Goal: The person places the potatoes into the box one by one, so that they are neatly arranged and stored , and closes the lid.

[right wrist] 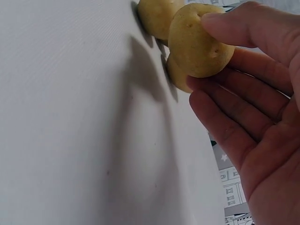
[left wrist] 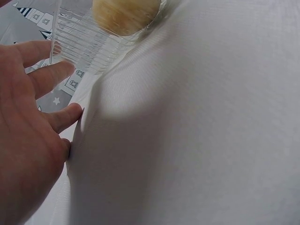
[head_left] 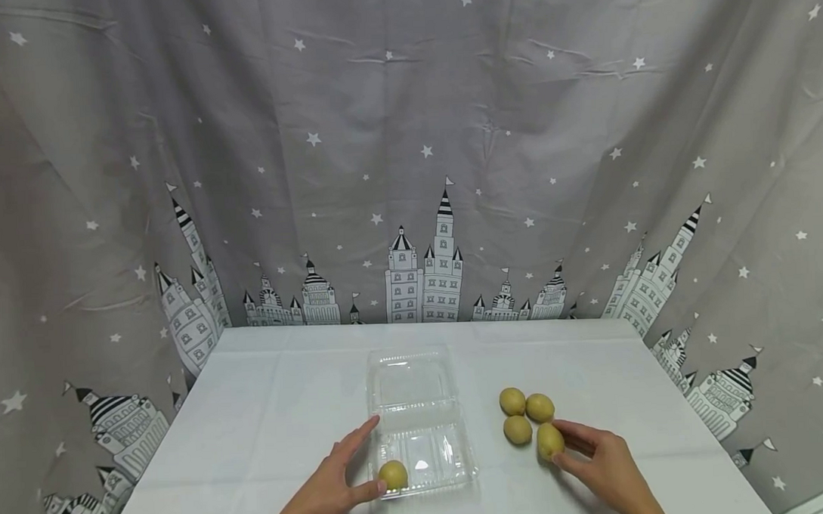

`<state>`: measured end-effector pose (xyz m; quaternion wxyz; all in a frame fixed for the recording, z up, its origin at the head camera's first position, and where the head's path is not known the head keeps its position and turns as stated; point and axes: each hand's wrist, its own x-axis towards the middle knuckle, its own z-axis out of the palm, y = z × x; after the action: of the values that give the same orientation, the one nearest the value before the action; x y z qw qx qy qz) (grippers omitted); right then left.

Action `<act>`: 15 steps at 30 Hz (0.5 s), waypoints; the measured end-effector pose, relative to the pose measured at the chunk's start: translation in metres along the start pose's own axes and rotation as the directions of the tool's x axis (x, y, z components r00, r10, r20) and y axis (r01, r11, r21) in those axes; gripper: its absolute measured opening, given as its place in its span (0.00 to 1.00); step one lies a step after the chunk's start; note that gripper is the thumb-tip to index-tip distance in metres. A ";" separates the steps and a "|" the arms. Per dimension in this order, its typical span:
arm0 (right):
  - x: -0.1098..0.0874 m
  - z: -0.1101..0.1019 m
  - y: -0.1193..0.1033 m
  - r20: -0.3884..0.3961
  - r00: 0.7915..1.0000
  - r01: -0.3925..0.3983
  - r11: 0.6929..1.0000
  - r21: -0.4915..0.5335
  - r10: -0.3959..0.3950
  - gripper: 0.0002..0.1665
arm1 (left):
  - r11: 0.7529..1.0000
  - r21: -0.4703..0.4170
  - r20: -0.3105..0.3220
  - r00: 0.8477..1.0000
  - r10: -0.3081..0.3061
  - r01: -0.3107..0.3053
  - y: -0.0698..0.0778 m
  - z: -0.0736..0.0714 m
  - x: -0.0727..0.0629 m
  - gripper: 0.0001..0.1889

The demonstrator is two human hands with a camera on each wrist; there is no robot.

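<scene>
Between thumb and fingers my right hand (head_left: 605, 462) pinches a yellowish potato (right wrist: 199, 42), which in the right wrist view looks lifted off the cloth. Just beyond it lie three more potatoes (head_left: 517, 429) in a loose cluster. My left hand (head_left: 327, 487) rests at the left side of a clear plastic clamshell box (head_left: 428, 449), fingers spread and fairly straight. The box lies open, its lid (head_left: 409, 378) folded back away from me. One potato (head_left: 393, 475) sits in the near left corner of the box, close to my left thumb.
A white cloth covers the table (head_left: 287, 397). Behind it and at both sides hangs a grey curtain (head_left: 380, 137) printed with stars and castles. The box lies near the table's middle, with the potato cluster to its right.
</scene>
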<state>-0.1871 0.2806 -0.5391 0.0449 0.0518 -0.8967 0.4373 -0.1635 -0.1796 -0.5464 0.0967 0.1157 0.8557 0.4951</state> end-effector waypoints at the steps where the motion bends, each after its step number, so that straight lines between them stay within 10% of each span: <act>1: 0.000 0.000 -0.001 0.001 1.000 0.003 1.000 0.007 -0.003 0.28 | 1.000 -0.001 -0.001 1.000 -0.003 0.003 0.000 0.000 0.000 0.53; 15: 0.004 0.002 -0.015 0.034 0.999 0.039 0.997 0.062 -0.041 0.30 | 1.000 0.000 -0.006 1.000 -0.005 0.005 0.002 0.001 -0.001 0.53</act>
<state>-0.1896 0.2694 -0.5284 0.0362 0.0786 -0.8822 0.4628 -0.1626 -0.1786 -0.5453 0.0955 0.1121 0.8561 0.4953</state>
